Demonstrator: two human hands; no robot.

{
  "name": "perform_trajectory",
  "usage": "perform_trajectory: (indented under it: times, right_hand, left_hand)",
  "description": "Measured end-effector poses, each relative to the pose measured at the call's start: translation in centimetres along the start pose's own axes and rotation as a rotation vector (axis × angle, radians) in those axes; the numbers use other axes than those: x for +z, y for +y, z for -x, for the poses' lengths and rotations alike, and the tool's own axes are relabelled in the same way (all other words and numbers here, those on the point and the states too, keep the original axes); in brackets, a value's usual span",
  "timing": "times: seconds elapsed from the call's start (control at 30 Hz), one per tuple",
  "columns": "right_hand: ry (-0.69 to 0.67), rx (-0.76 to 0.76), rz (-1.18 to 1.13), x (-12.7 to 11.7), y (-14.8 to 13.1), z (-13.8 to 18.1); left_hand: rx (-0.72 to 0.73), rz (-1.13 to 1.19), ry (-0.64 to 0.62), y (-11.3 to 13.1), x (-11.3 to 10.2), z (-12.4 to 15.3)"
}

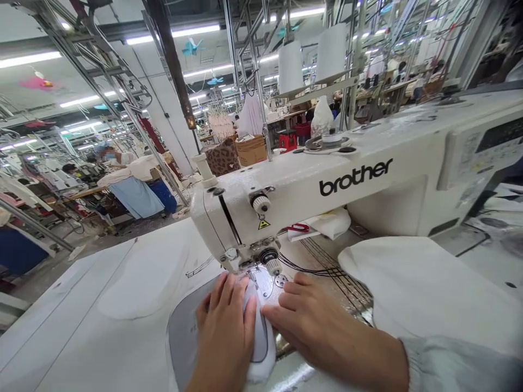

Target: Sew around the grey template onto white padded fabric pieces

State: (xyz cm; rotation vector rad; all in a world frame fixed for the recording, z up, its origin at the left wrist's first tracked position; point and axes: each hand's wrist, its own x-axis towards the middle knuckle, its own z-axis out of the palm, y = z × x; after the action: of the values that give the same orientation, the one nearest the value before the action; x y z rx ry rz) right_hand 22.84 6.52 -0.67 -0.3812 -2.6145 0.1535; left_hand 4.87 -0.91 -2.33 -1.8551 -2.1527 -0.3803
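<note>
A white fabric piece with a grey panel on top (183, 326) lies under the needle area of a white sewing machine (286, 196). Flat on this layered piece rests my left hand (229, 316), fingers stretched toward the presser foot (253, 276) and spread from the thumb. On the other side, my right hand (306, 310) is closed, its fingers curled and its thumb at the right edge of the piece. Its fingertips are partly hidden. The lit metal needle plate (265, 283) shows between both hands.
White fabric (425, 288) lies right of the machine bed; another rounded white piece (139, 277) is on the table at left. Red-handled snips (298, 228) and a fabric bundle (330, 222) sit under the arm. Thread cones (332, 51) stand behind. Workers sit farther back.
</note>
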Motion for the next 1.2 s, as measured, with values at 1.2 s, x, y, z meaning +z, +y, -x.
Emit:
perform_trajectory:
  times: [1.2]
  right_hand:
    - [-0.164,0.162,-0.068,-0.9,-0.3,-1.0]
  left_hand:
    - [0.156,0.232,-0.058,-3.1,-0.3,-1.6]
